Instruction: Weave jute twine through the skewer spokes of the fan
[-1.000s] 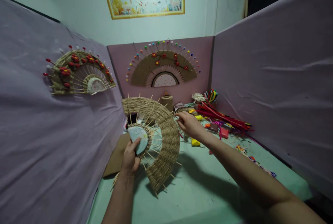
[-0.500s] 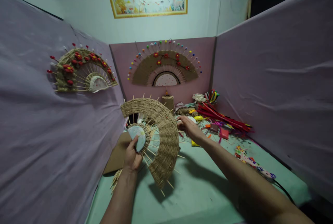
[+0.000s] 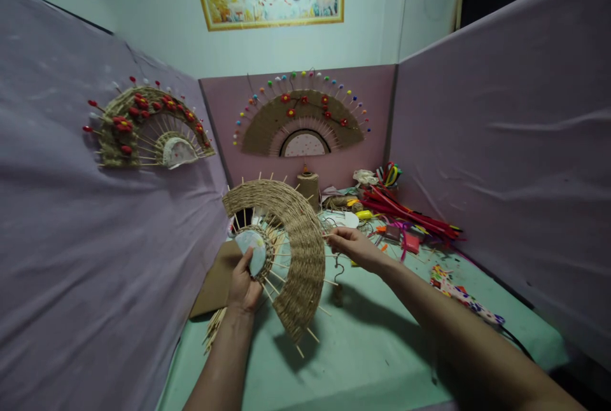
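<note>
My left hand (image 3: 245, 287) grips a half-made woven fan (image 3: 305, 252) by its pale half-round centre (image 3: 251, 250), thumb on the front. The fan has a wide band of twisted straw-coloured cord woven over thin wooden sticks, whose ends poke out past the outer edge. My right hand (image 3: 353, 247) is at the right outer edge, fingertips pinched together at the tip of one stick (image 3: 327, 235). Below these fingers a dark, kinked cord (image 3: 338, 266) hangs down to a small brown bunch (image 3: 337, 295); where its upper end is fixed is hidden.
Two finished fans hang on the cloth walls, one with red flowers (image 3: 155, 125) and one with coloured beads (image 3: 303, 115). At the back stand a cord spool (image 3: 308, 189) and red strips (image 3: 410, 214). Cardboard (image 3: 217, 280) lies left; a flower-patterned tool (image 3: 465, 299) lies right.
My right hand has moved slightly down and right, its spread fingers closing to a pinch at the fan's edge. The hanging cord now shows below it. My left hand keeps its hold.
</note>
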`<state>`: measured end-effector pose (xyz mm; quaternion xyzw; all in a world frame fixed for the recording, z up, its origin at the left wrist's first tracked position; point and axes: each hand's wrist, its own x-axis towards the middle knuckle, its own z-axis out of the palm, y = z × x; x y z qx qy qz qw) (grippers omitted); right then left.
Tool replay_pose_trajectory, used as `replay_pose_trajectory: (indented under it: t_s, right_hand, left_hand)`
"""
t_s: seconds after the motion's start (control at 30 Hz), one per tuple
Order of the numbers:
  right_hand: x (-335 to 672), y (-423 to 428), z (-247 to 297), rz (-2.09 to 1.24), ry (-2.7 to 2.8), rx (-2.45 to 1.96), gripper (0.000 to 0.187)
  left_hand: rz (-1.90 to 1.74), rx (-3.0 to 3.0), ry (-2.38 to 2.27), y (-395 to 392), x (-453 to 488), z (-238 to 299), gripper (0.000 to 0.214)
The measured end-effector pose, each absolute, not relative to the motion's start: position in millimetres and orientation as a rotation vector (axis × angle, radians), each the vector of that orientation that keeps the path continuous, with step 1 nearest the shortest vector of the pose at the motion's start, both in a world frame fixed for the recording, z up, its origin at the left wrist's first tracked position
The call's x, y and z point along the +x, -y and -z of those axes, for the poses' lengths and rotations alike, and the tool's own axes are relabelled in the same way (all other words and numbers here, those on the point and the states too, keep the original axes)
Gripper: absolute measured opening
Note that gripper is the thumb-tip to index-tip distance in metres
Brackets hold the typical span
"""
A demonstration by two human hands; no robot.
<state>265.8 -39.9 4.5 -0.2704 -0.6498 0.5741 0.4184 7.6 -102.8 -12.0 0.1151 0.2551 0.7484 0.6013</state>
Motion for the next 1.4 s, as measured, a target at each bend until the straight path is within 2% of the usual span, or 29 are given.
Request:
replay_pose_trajectory:
  t_s: [0.17, 0.4, 0.6, 0.8, 1.2, 1.4]
  right_hand:
    - [273.9, 52.9, -9.5, -1.368, 1.693, -0.743, 0.034]
    - [286.9, 64.5, -14.3, -0.732, 1.887, -0.877, 0.028]
    - [284.5, 74.2, -6.8, -0.409, 1.972, -0.801, 0.023]
    - [279.0, 76.0, 2.1, -0.422, 1.918, -0.791, 0.020]
    - [262.5, 84.0, 22.9, -0.747, 1.812, -0.877, 0.024]
    - [267.1, 90.4, 23.0, -0.576, 1.833, -0.896, 0.020]
  left_hand:
    - [-1.761, 0.286, -0.657, 104.9, 13.9, 7.9, 0.027]
    - [-1.855, 0.310, -0.725, 102.8, 16.7, 6.8, 0.026]
    - [-1.868, 0.291, -0.738, 102.5, 20.5, 6.9, 0.030]
    - [-1.783, 0.197, -0.642, 102.1, 19.0, 7.7, 0.035]
    - [-1.779, 0.161, -0.614, 101.1, 24.3, 10.9, 0.037]
    - [-1.803, 0.176, -0.637, 100.2, 22.7, 14.2, 0.034]
